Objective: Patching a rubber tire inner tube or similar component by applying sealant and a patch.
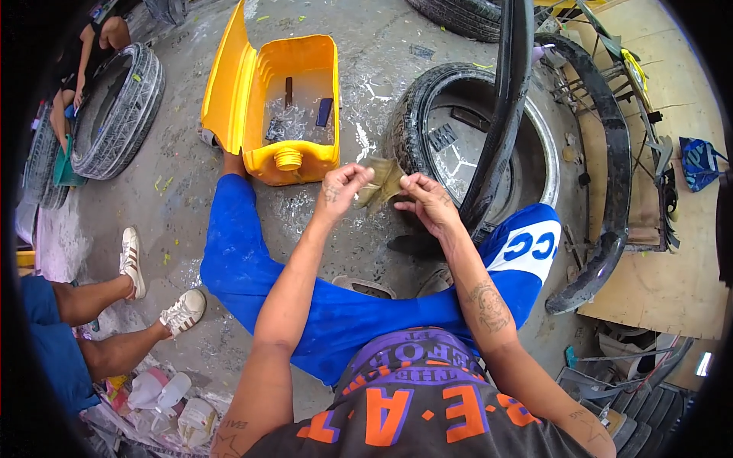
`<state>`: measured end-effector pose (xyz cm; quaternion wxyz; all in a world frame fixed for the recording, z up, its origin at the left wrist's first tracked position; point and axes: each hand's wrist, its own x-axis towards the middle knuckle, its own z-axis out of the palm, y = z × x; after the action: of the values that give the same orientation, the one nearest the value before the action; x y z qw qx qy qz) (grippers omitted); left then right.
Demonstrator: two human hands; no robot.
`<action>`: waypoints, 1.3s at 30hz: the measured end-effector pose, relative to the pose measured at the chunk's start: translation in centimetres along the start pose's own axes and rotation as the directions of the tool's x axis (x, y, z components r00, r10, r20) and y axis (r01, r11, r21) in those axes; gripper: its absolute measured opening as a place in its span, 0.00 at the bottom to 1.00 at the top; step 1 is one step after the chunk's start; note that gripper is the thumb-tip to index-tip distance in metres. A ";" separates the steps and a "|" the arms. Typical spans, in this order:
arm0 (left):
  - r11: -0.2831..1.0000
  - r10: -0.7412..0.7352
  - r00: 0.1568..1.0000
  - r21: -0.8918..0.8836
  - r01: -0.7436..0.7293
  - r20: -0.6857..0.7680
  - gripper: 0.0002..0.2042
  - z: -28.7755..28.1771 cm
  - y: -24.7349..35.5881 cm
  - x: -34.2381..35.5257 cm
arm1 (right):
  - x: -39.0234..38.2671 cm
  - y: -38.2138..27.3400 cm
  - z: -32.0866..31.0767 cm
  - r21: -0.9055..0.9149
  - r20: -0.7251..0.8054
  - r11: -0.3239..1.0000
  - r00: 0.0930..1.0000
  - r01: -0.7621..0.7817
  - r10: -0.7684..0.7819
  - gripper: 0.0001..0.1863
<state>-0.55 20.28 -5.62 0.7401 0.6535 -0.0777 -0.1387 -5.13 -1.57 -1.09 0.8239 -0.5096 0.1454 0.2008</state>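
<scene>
Between my two hands is a creased olive-brown sheet of sandpaper (384,183), held up in front of my knees. My left hand (342,188) pinches its left edge, while the fingers of my right hand (431,201) grip the right edge. Just beyond my left hand lies a yellow plastic jerrycan (331,156), cut open along its side with the flap folded back. Cloudy water fills its bottom, with a dark blue block (324,112) and a narrow dark bar (289,92) inside. A long black curved car part (513,91) leans across a tyre (408,126) beside my right hand.
A black bumper-like arc (622,168) stands at right by plywood (657,294). Another tyre (458,17) lies at the far edge. At left, a person crouches by tyres (122,114) with a green scoop (69,168); another person's shoes (183,313) are near plastic jugs (174,389).
</scene>
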 end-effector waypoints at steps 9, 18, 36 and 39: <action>0.983 -0.040 0.996 -0.182 0.024 -0.082 0.11 -1.5 -1.2 0.9 | 0.9 0.6 -1.3 -0.022 -0.155 0.998 0.986 0.062 -0.064 0.12; 0.993 -0.079 0.997 -0.081 0.081 0.020 0.13 -1.2 0.5 0.4 | 0.9 1.5 -1.1 -0.157 -0.293 0.984 0.948 0.078 -0.122 0.17; 0.833 -0.107 0.984 -0.553 0.009 -0.146 0.14 2.9 0.8 0.1 | 1.3 1.7 2.0 -0.113 -0.153 0.993 0.988 -0.043 0.025 0.25; 0.947 -0.116 0.993 -0.303 0.104 -0.022 0.15 2.8 0.4 -0.9 | 1.9 2.0 2.1 0.019 -0.140 0.998 0.988 0.065 -0.062 0.23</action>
<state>-2.17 17.91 -4.81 0.8235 0.5389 -0.0043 -0.1772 -4.36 1.45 -2.61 0.8236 -0.5170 0.1888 0.1367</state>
